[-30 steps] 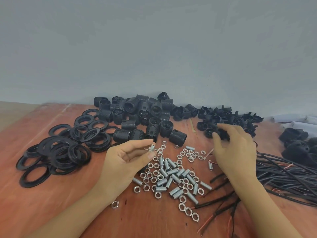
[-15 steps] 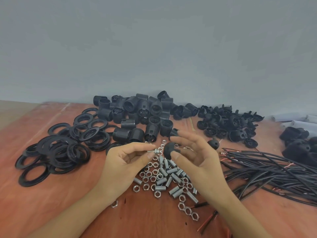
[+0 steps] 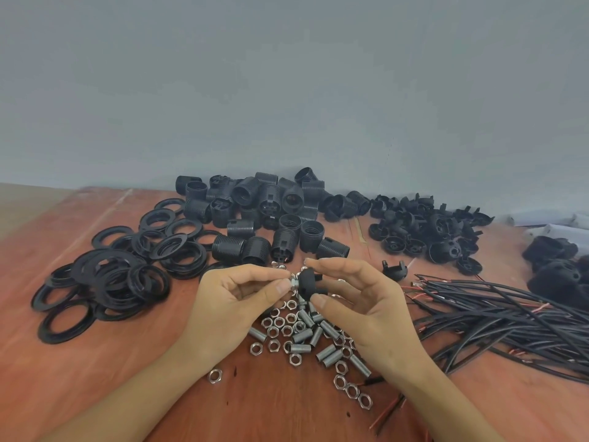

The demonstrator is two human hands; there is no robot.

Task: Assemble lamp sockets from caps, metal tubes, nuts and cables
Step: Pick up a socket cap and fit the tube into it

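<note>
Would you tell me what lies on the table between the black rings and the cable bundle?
In the head view, hex nuts and threaded metal tubes lie there, partly under the left hand and right hand.

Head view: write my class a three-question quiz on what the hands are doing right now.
1. True or false: the right hand holds a black cap.
2. What does the left hand pinch? A flat ring; B metal part; C socket body.
3. Fill in: the cables lie on the person's ___ side.
Key: 1 true; 2 B; 3 right.
</note>
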